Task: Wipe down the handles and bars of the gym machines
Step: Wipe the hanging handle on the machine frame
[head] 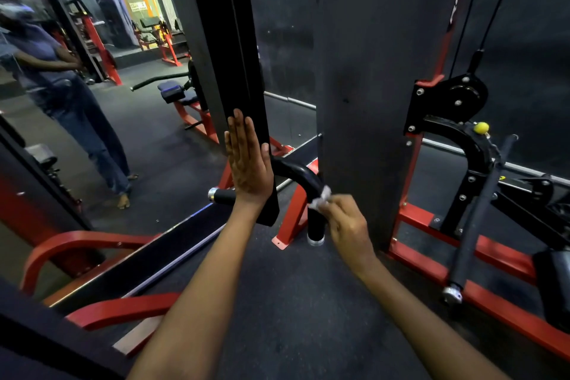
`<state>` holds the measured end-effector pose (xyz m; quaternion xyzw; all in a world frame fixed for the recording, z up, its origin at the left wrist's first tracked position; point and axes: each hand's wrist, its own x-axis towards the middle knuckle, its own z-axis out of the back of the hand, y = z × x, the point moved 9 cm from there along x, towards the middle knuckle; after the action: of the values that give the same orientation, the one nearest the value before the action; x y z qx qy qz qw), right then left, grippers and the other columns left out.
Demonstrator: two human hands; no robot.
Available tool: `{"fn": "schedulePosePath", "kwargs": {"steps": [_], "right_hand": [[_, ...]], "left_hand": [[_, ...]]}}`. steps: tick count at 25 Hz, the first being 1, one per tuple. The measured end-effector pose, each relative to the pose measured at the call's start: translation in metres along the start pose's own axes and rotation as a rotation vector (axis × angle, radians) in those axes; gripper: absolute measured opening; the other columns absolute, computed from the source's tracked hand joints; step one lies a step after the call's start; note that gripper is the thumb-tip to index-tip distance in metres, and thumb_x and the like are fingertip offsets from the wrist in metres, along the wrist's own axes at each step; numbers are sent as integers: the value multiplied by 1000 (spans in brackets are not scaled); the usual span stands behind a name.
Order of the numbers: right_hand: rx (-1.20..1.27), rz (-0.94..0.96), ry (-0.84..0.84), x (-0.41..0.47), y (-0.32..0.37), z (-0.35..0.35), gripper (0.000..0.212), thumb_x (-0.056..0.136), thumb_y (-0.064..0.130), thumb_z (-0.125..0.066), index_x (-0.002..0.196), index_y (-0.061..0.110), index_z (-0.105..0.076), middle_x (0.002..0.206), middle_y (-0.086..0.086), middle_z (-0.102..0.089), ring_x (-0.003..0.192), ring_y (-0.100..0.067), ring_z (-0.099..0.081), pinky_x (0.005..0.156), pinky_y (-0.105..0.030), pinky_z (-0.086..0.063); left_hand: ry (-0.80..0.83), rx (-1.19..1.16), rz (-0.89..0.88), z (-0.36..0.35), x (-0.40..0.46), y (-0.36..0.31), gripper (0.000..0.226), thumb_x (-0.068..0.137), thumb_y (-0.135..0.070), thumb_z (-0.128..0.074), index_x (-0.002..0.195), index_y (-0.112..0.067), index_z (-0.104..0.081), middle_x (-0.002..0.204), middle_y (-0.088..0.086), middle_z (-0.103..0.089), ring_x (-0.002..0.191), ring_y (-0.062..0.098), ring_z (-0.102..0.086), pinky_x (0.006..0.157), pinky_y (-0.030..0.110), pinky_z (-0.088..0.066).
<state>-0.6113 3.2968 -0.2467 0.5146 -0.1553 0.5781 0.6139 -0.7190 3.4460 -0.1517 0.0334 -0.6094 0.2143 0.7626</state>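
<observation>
Pinching a soft white wipe [322, 197] in my right hand [347, 227], I rub the rigid curved black handle [297, 174] centre-scene; my left hand [246, 160] presses flat, fingers straight, against the black upright [243, 71].

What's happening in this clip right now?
A person is cleaning a gym machine. The right hand pinches a small white wipe against the curved black handle bar, near its bend. The left hand rests flat, fingers straight, on the black upright post beside it. The bar's lower grip with the silver end cap sits just below the wipe. A mirror on the left reflects the gym.
</observation>
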Motion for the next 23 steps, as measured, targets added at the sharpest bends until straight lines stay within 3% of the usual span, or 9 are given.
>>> {"fn": "schedulePosePath", "kwargs": {"steps": [2, 5, 8, 12, 14, 17, 20, 23], "right_hand": [[-13, -52, 58, -29, -16, 3, 26, 92, 15, -46, 98, 1, -67, 95, 1, -52, 79, -22, -63, 71, -29, -53], [13, -61, -76, 11, 8, 16, 27, 91, 4, -50, 115, -1, -63, 102, 3, -52, 90, -16, -58, 84, -23, -49], [20, 41, -118, 47, 38, 9, 27, 90, -1, -57, 117, -3, -62, 108, 3, -50, 97, -17, -53, 91, -20, -44], [66, -24, 63, -12, -3, -4, 23, 94, 8, -53, 111, 15, -65, 101, 11, -50, 98, 1, -50, 91, -14, -39], [41, -92, 104, -31, -17, 1, 21, 96, 20, -50, 109, 21, -66, 101, 8, -51, 95, -5, -55, 86, -21, -43], [35, -168, -174, 10, -11, 23, 19, 90, 7, -58, 106, 3, -68, 104, -3, -55, 95, -6, -54, 84, -21, -47], [313, -325, -266, 36, -6, 14, 17, 83, -1, -65, 93, 12, -71, 99, 1, -64, 97, -9, -61, 88, -24, -47], [495, -723, -258, -35, -63, -17, 36, 83, -5, -62, 80, 30, -67, 87, 0, -67, 86, -15, -63, 77, -33, -47]], "left_hand": [[-2, -2, 8, -1, -1, 0, 73, 99, -12, -34, 151, -28, 15, 158, -15, 20, 147, 8, 11, 121, 33, 2], [-17, 0, 8, -1, -3, 0, 73, 99, -12, -34, 151, -29, 15, 158, -16, 20, 146, 7, 11, 121, 34, 2], [13, -13, 6, -3, -2, 0, 73, 99, -13, -32, 151, -29, 16, 157, -16, 21, 146, 8, 12, 121, 34, 1], [7, -4, -8, -4, -1, -1, 75, 98, -9, -34, 150, -28, 17, 157, -15, 22, 146, 9, 13, 121, 35, 3], [-4, 5, -4, -4, -3, -2, 78, 97, -6, -36, 150, -28, 18, 157, -15, 23, 146, 8, 14, 120, 34, 4], [-7, 1, 1, -5, -2, 0, 79, 97, -6, -36, 150, -28, 17, 157, -15, 22, 146, 8, 13, 120, 33, 4], [-3, 4, -11, -6, -4, 0, 77, 97, -7, -34, 151, -28, 17, 157, -15, 22, 146, 8, 12, 121, 33, 3], [-6, 0, 6, -7, -4, 2, 78, 97, -7, -35, 151, -28, 17, 157, -15, 22, 147, 8, 12, 121, 34, 2]]}}
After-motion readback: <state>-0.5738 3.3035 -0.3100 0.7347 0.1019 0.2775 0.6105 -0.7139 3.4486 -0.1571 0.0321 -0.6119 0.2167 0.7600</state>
